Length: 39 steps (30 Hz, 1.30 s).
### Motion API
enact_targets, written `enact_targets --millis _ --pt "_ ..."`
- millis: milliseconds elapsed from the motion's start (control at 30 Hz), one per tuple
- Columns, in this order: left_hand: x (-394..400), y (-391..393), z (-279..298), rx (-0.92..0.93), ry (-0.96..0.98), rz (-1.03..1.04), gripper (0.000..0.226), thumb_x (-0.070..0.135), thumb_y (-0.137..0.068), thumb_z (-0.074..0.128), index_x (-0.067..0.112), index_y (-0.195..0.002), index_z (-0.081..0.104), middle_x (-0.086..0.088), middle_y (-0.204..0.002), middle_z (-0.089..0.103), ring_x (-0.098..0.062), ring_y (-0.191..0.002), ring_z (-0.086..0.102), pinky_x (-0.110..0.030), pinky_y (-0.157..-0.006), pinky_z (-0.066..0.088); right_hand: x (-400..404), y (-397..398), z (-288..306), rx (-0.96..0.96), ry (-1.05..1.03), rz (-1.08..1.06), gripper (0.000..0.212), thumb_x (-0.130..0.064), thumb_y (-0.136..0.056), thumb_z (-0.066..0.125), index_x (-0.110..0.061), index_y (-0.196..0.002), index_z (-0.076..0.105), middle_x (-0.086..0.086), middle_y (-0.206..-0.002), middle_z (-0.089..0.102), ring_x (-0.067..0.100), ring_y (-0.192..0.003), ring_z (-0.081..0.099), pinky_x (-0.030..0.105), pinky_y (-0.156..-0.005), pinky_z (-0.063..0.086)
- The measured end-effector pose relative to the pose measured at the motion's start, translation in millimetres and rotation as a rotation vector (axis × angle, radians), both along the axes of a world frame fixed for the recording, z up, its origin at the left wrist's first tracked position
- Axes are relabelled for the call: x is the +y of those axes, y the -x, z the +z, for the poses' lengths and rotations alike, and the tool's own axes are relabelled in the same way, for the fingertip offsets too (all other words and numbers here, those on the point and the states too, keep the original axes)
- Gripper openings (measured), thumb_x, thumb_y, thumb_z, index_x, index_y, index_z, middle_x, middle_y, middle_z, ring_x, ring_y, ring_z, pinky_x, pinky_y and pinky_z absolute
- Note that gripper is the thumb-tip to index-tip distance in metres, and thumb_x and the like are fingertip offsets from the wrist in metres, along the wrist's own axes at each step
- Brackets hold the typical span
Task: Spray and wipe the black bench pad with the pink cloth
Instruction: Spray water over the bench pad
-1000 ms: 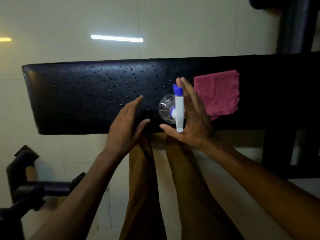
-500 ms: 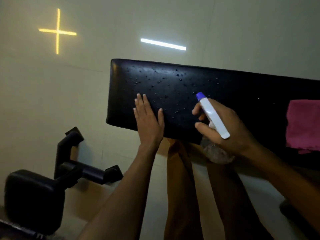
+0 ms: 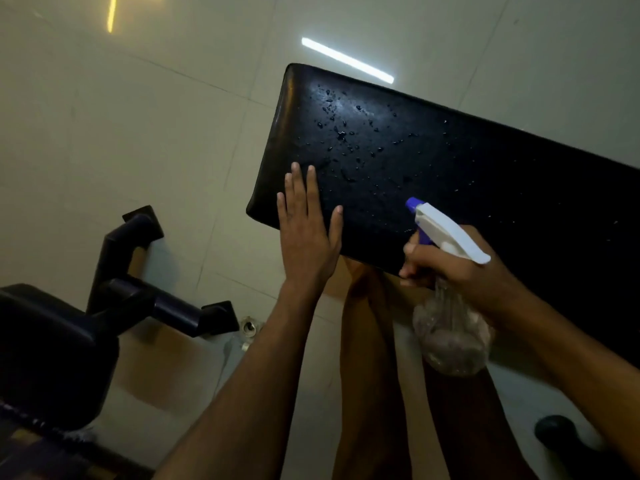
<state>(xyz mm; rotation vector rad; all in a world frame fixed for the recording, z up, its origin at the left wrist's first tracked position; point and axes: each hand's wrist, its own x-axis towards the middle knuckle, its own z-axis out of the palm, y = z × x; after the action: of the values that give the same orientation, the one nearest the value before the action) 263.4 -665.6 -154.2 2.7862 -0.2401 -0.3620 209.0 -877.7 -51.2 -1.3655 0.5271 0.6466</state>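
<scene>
The black bench pad (image 3: 450, 174) lies in front of me, and its near-left end is speckled with droplets (image 3: 341, 133). My view has swung toward that end since a second ago, so the pink cloth, which lay on the pad off to the right, is now out of sight. My left hand (image 3: 306, 233) has slid along the pad's front edge to the left corner and rests there flat, fingers straight, holding nothing. My right hand (image 3: 457, 268) has lifted the spray bottle (image 3: 446, 299) off the pad and has it gripped by the neck, one finger curled over the trigger, the blue nozzle (image 3: 414, 204) aimed across the pad toward the wet end. I judge the spraying is near its close on this end, and the wiping not yet begun. For that I would have to set the bottle down and reach back right for the cloth.

Left of the pad, on the tiled floor (image 3: 138, 116), stands a black machine frame (image 3: 138, 289) with another dark pad (image 3: 45, 355), well apart from my hands. My own legs (image 3: 374, 375) stand just below the pad's front edge. Nothing lies between the nozzle and the surface.
</scene>
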Motion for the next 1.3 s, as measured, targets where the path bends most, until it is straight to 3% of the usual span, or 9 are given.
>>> enact_targets --millis 100,300,433,567,733,900,1033,1167,1300 --pt "8.9 1.1 -0.2 0.01 0.003 0.023 0.07 0.042 -0.106 0.039 0.009 -0.161 0.011 -0.014 -0.169 0.005 -0.027 -0.157 0.002 -0.048 -0.127 0.005 4.5 0.8 4.0 0.056 -0.093 0.013 0.022 -0.021 -0.087 0.065 -0.007 -0.103 0.068 0.01 -0.105 0.071 0.021 -0.1 0.072 0.043 -0.066 0.063" --pt "22.8 13.7 1.5 0.058 0.042 0.083 0.071 0.042 -0.106 0.039 0.009 -0.161 0.008 -0.012 -0.169 0.001 -0.024 -0.157 -0.001 -0.049 -0.127 0.006 15.9 -1.1 6.1 0.063 -0.083 -0.131 0.017 -0.024 -0.081 0.064 -0.009 -0.074 0.061 0.01 -0.065 0.055 0.028 -0.072 0.067 0.046 -0.058 0.058" --pt "26.2 19.1 1.3 0.065 0.069 0.109 0.071 0.04 -0.106 0.042 0.011 -0.161 0.009 -0.01 -0.169 0.001 -0.023 -0.157 -0.001 -0.049 -0.127 0.007 18.7 -2.2 7.7 0.091 -0.131 -0.08 0.012 -0.025 -0.081 0.065 -0.016 -0.087 0.069 0.008 -0.093 0.071 0.024 -0.092 0.073 0.047 -0.06 0.061" --pt "22.0 20.6 2.4 0.085 0.082 0.143 0.071 0.039 -0.106 0.043 0.011 -0.161 0.008 -0.009 -0.17 0.0 -0.022 -0.157 -0.002 -0.049 -0.127 0.006 18.3 1.2 8.1 0.077 -0.079 -0.07 0.015 -0.021 -0.082 0.066 -0.009 -0.074 0.063 0.009 -0.064 0.061 0.029 -0.076 0.07 0.052 -0.063 0.06" --pt "21.8 19.6 3.3 0.09 0.079 0.142 0.07 0.036 -0.106 0.042 0.011 -0.161 0.008 -0.01 -0.17 0.0 -0.022 -0.157 -0.002 -0.049 -0.127 0.006 17.1 7.0 11.3 0.082 -0.102 0.142 0.007 -0.015 -0.091 0.07 -0.009 -0.095 0.069 0.015 -0.099 0.069 0.03 -0.098 0.07 0.056 -0.073 0.062" --pt "22.2 18.2 8.4 0.099 0.132 0.158 0.063 0.024 -0.107 0.037 0.012 -0.161 0.008 -0.008 -0.17 0.002 -0.02 -0.157 -0.002 -0.048 -0.128 0.005 20.3 19.0 12.9 0.115 -0.024 0.105 0.025 -0.02 -0.077 0.068 0.005 -0.08 0.061 0.02 -0.079 0.07 0.029 -0.077 0.072 0.061 -0.077 0.058" --pt "25.0 18.8 8.1 0.104 0.136 0.159 0.064 0.02 -0.106 0.038 0.012 -0.161 0.007 -0.008 -0.17 0.001 -0.021 -0.157 -0.002 -0.048 -0.128 0.005 21.2 27.2 11.9 0.083 -0.058 0.162 0.01 -0.02 -0.084 0.065 -0.016 -0.092 0.07 0.008 -0.099 0.072 0.024 -0.099 0.07 0.049 -0.079 0.063" --pt "22.8 18.3 8.5 0.102 0.134 0.174 0.065 0.019 -0.106 0.038 0.01 -0.161 0.006 -0.007 -0.17 0.0 -0.02 -0.157 -0.002 -0.047 -0.128 0.004 21.4 26.1 14.8 0.062 -0.022 0.111 0.021 -0.018 -0.078 0.066 0.003 -0.078 0.063 0.017 -0.074 0.069 0.019 -0.068 0.069 0.032 -0.065 0.058" --pt "22.3 17.8 9.5 0.095 0.127 0.278 0.061 0.015 -0.107 0.035 0.015 -0.162 0.007 -0.005 -0.17 0.001 -0.018 -0.156 -0.001 -0.045 -0.128 0.005 18.7 22.6 16.4 0.105 -0.063 0.157 0.018 -0.023 -0.078 0.064 -0.006 -0.084 0.066 0.017 -0.091 0.068 0.027 -0.089 0.07 0.045 -0.075 0.063"
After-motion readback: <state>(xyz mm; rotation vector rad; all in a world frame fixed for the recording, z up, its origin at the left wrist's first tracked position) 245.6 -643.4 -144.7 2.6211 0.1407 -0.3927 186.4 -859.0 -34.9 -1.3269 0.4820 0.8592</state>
